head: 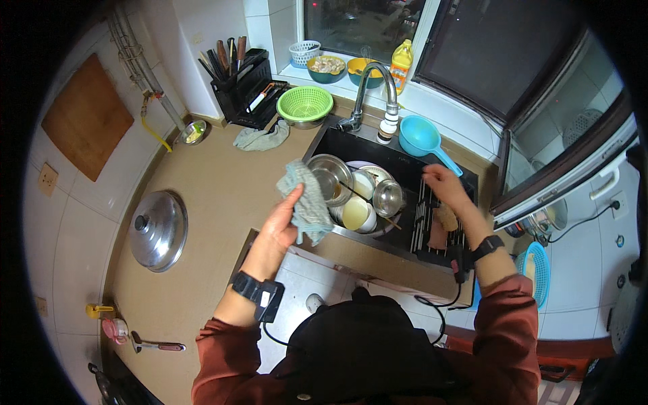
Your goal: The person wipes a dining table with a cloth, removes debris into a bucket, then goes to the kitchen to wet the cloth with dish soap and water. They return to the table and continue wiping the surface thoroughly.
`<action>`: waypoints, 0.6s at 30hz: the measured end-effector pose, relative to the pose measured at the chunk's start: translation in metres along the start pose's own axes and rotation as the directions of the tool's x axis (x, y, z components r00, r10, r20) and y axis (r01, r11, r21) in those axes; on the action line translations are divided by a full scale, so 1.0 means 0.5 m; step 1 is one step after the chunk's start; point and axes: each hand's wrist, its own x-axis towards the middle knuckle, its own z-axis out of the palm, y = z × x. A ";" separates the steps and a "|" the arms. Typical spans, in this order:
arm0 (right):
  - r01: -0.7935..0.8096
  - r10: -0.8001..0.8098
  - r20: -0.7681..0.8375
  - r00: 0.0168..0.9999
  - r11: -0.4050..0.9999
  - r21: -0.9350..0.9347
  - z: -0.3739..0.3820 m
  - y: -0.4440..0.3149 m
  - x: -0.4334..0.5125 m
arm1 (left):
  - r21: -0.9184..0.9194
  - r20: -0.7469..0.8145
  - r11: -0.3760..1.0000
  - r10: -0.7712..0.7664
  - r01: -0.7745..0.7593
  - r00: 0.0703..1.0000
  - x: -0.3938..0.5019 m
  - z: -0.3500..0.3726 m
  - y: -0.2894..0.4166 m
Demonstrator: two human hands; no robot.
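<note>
My left hand (282, 218) grips a grey-green cloth (308, 205) over the counter at the sink's left edge. Right beside it, the black sink (395, 159) holds a pile of dishes: a steel bowl (324, 172), a smaller steel bowl (389, 198), pale bowls (356, 213) and dark chopsticks (358, 192). My right hand (445, 186) is raised above the rack (421, 223) on the sink's right side, its fingers curled together; whether they hold anything is not clear. Below that hand, a tan sponge-like pad (447, 217) and a pinkish cloth (437, 236) lie on the rack.
Behind the sink stand the faucet (360, 101) and a blue plastic ladle (420, 135). A green colander (305, 104), a second cloth (262, 136) and a black knife holder (238, 86) are at the back left. A steel lid (158, 230) rests on the left counter.
</note>
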 end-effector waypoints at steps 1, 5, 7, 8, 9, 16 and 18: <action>-0.113 0.110 -0.030 0.993 0.990 -0.084 -0.024 0.055 0.016 | -0.022 -0.034 0.999 0.027 -0.027 0.999 0.007 -0.014 0.008; -0.273 0.241 -0.134 0.961 0.904 -0.329 -0.083 0.246 0.103 | -0.043 -0.137 0.991 0.118 -0.125 0.983 0.000 -0.063 0.021; -0.319 0.288 -0.138 0.948 0.863 -0.391 -0.092 0.324 0.160 | -0.026 -0.184 0.985 0.163 -0.171 0.969 0.000 -0.070 0.021; -0.254 0.222 -0.122 0.967 0.845 -0.471 -0.090 0.361 0.180 | -0.007 -0.208 0.985 0.168 -0.174 0.963 0.003 -0.068 0.019; -0.209 0.167 -0.128 0.978 0.817 -0.537 -0.088 0.394 0.197 | 0.034 -0.268 0.986 0.167 -0.164 0.949 0.007 -0.064 0.016; -0.269 0.374 0.203 0.905 0.872 -0.408 -0.024 0.440 0.293 | 0.322 -0.436 0.919 0.357 -0.227 0.826 0.061 -0.009 -0.040; -0.207 0.273 0.144 0.951 0.910 -0.358 -0.010 0.408 0.269 | 0.422 -0.421 0.864 0.454 -0.274 0.785 0.071 -0.005 -0.050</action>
